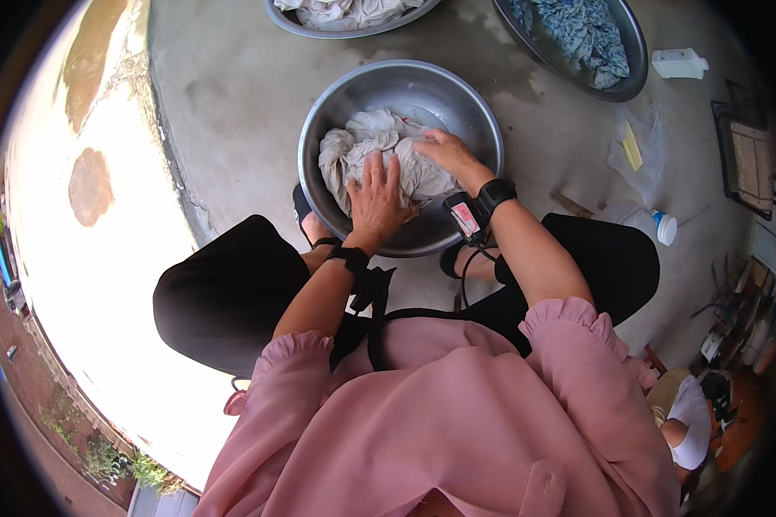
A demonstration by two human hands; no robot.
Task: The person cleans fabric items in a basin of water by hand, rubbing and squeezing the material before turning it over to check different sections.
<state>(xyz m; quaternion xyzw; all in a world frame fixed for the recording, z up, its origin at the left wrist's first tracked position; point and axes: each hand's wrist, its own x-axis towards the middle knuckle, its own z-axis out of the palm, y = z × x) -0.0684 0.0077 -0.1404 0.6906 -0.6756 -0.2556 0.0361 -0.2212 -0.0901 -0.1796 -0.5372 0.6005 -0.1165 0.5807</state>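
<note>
A round metal basin stands on the concrete floor before me, between my feet. Wet, off-white cloth lies bunched in it, with a little water showing at the far side. My left hand rests on the near part of the cloth with its fingers spread. To the right, my right hand touches the top of the cloth, its fingers slightly bent and apart. Whether any fold is pinched under the right fingertips is hidden. Each wrist wears a black band, and a small device with a cable sits at the right one.
Beyond are a metal basin of whitish cloth and another of blue patterned cloth. At right lie a white plastic bottle, a yellow bar on a plastic bag and a clear bottle with a white cap. Another person is at lower right.
</note>
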